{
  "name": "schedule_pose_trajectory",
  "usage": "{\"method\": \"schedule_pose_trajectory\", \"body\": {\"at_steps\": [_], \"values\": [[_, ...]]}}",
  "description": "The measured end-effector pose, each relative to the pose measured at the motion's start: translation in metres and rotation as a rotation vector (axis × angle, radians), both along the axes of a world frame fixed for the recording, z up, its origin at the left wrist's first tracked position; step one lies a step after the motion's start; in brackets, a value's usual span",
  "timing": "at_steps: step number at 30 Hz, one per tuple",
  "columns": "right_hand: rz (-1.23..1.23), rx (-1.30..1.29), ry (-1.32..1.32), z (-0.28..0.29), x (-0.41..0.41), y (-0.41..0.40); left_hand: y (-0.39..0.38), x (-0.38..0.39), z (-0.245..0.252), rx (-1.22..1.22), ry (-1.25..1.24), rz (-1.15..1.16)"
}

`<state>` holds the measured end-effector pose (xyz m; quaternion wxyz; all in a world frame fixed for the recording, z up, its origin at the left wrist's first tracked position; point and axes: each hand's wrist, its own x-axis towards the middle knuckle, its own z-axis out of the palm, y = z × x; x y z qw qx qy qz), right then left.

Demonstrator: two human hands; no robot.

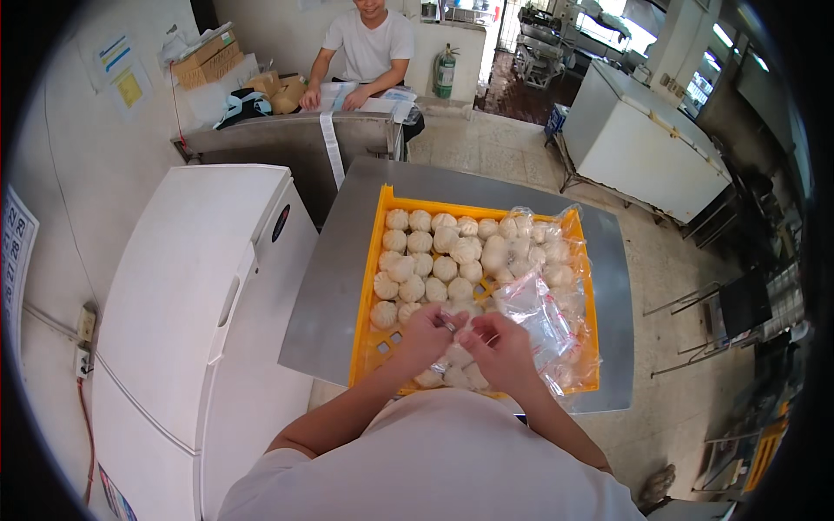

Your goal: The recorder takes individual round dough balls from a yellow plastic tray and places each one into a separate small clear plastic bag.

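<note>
Over the near side of a yellow plastic crate (366,325), my left hand (427,335) and my right hand (500,346) meet with their fingertips pinched. Between them is the gathered top of a clear plastic bag (459,355), with pale buns showing below it; the fine detail at the fingers is blurred. Loose pleated steamed buns (419,242) fill the left and middle of the crate in rough rows. Bagged buns (557,251) lie along its right side. Flat clear plastic bags with red print (537,312) rest on these, beside my right hand.
The crate stands on a grey metal table (326,306). A white refrigerator (189,260) is close on the left. Beyond the table, a person (371,45) sits at a metal counter (260,140) with plastic packaging. A chest freezer (645,143) and a dark chair (743,306) stand to the right.
</note>
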<state>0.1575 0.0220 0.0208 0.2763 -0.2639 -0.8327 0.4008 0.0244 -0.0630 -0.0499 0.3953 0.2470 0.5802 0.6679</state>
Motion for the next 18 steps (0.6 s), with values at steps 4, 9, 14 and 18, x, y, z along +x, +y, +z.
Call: {"method": "schedule_pose_trajectory", "body": {"at_steps": [4,9,14,18], "values": [[0.093,-0.567,0.032,-0.037,0.008,0.012,0.006,0.001,0.002,0.019,-0.33,-0.224],[-0.015,-0.643,0.281,-0.045,0.007,0.018,-0.007,-0.004,-0.003,-0.081,-0.11,-0.219],[0.106,-0.329,0.167,-0.049,0.003,0.002,-0.002,0.002,0.0,-0.056,-0.051,-0.227],[0.127,-0.3,0.186,-0.042,0.004,0.0,0.002,-0.017,0.007,-0.272,0.077,-0.006]]}}
